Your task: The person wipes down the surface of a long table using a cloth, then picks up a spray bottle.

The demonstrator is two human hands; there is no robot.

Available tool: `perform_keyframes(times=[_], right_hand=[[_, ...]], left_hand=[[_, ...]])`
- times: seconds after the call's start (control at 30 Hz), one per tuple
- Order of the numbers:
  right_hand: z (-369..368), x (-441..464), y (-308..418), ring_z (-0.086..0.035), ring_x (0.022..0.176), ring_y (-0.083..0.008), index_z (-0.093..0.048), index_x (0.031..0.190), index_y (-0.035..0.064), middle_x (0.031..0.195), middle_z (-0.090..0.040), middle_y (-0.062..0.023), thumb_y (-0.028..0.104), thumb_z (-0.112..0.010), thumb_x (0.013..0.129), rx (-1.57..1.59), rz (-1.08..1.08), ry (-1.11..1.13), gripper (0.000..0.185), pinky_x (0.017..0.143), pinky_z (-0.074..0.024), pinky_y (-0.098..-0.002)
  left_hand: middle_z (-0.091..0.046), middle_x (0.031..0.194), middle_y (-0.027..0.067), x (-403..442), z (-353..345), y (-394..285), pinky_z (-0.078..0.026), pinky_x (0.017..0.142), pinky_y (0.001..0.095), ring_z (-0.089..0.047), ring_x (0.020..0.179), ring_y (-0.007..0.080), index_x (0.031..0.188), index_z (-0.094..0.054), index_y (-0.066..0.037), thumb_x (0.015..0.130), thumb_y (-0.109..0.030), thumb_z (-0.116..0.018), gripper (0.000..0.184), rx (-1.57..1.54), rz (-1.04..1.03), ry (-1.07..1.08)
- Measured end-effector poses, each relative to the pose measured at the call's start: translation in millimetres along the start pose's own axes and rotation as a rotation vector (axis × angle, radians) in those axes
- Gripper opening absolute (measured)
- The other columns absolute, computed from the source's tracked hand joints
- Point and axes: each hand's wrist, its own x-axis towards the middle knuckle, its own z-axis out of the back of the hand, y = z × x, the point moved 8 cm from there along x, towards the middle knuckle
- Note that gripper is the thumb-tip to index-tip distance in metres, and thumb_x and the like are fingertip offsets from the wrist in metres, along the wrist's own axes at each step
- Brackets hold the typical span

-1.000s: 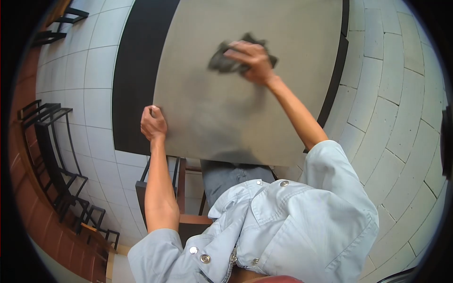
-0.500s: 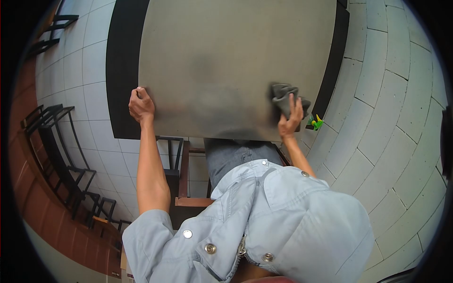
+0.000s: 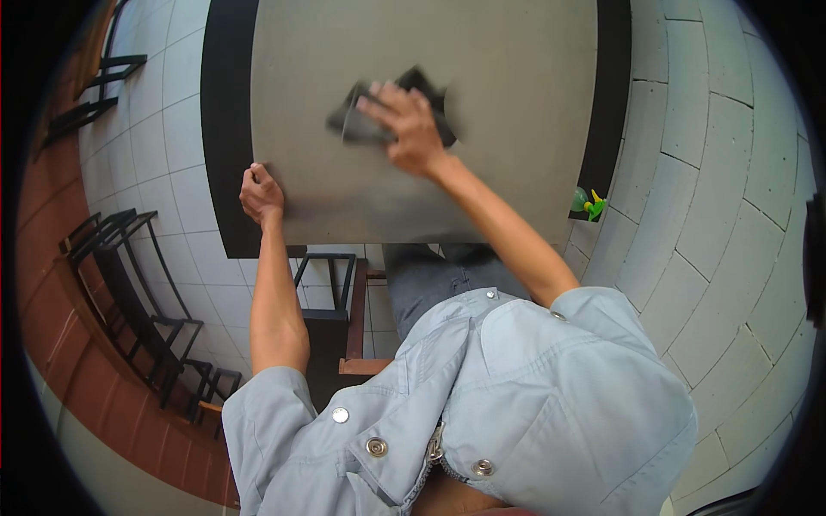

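A grey-beige board (image 3: 516, 112) lies over a black surface (image 3: 225, 129) that shows along both sides. My right hand (image 3: 404, 129) presses a dark grey cloth (image 3: 366, 120) on the board's middle; hand and cloth are blurred by motion. At the board's left edge rests my left hand (image 3: 261, 194), its fingers curled closed. Whether those fingers grip the edge is hidden. Near the board's lower right corner is a spray bottle (image 3: 590, 204) with a yellow-green nozzle, partly covered by the board's edge.
A black metal frame (image 3: 327, 258) and a brown wooden frame (image 3: 354, 318) stand below the near edge, beside my legs. Black metal furniture (image 3: 129, 284) lines the left side on white tiles (image 3: 185, 202). Pale, brick-shaped slabs (image 3: 714, 215) cover the right side.
My right hand has swept the cloth from the board's lower right corner up and left to its middle. My left hand stays at the left edge. More of the spray bottle shows now.
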Motion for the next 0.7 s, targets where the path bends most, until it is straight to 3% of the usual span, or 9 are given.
perform_keyframes(times=[0.1, 0.23, 0.33, 0.43, 0.57, 0.7], right_hand=[[-7, -80, 36, -0.036, 0.164, -0.029, -0.059, 0.159, 0.0292, 0.175, -0.043, -0.0074, -0.002, -0.072, 0.07, 0.117, 0.143, 0.263, 0.096, 0.133, -0.0306, -0.0569], [35, -188, 17, -0.034, 0.166, -0.0251, -0.06, 0.159, 0.0307, 0.179, -0.037, -0.0037, -0.003, -0.074, 0.066, -0.006, 0.025, 0.376, 0.1, 0.134, -0.03, -0.0537], [80, -239, -39, -0.034, 0.166, -0.0263, -0.067, 0.155, 0.0298, 0.179, -0.039, -0.0061, -0.004, -0.074, 0.066, -0.187, -0.137, 0.18, 0.095, 0.133, -0.0308, -0.0556], [129, -243, -99, -0.035, 0.165, -0.0351, -0.065, 0.157, 0.0291, 0.178, -0.039, -0.0114, -0.002, -0.071, 0.068, -0.261, -0.362, -0.058, 0.094, 0.131, -0.0305, -0.0569], [143, -175, -154, -0.053, 0.143, -0.0388, -0.062, 0.159, 0.0317, 0.156, -0.056, -0.0154, 0.013, -0.08, 0.072, -0.533, -0.418, -0.362, 0.091, 0.118, -0.04, -0.055], [130, -78, -155, -0.057, 0.133, -0.0371, -0.061, 0.158, 0.0311, 0.139, -0.061, -0.0138, 0.018, -0.084, 0.076, -0.51, -0.473, -0.473, 0.086, 0.111, -0.044, -0.054]], left_hand=[[-0.08, 0.112, 0.0225, 0, 0, 0, -0.057, 0.094, 0.0568, -0.073, 0.109, 0.0498, 0.117, -0.081, -0.013, 0.107, -0.058, -0.039, 0.062, -0.003, 0.011, -0.005], [-0.081, 0.107, 0.0223, -1, 1, -3, -0.058, 0.09, 0.0562, -0.074, 0.104, 0.0495, 0.115, -0.081, -0.012, 0.107, -0.057, -0.041, 0.061, -0.026, -0.021, -0.034], [-0.08, 0.11, 0.0229, -1, 2, -2, -0.057, 0.092, 0.0565, -0.074, 0.106, 0.0495, 0.117, -0.081, -0.012, 0.107, -0.057, -0.04, 0.062, -0.015, -0.007, -0.017], [-0.081, 0.105, 0.0227, -2, 4, -2, -0.058, 0.088, 0.0569, -0.075, 0.102, 0.0495, 0.113, -0.081, -0.011, 0.106, -0.056, -0.042, 0.061, -0.015, -0.016, -0.04], [-0.081, 0.105, 0.023, -5, 8, -5, -0.058, 0.089, 0.0568, -0.075, 0.102, 0.0496, 0.114, -0.081, -0.011, 0.106, -0.056, -0.042, 0.061, -0.035, -0.021, -0.043], [-0.081, 0.105, 0.0231, -5, 8, -7, -0.058, 0.089, 0.0572, -0.075, 0.103, 0.0498, 0.114, -0.081, -0.011, 0.106, -0.056, -0.041, 0.061, -0.023, -0.013, -0.041]])
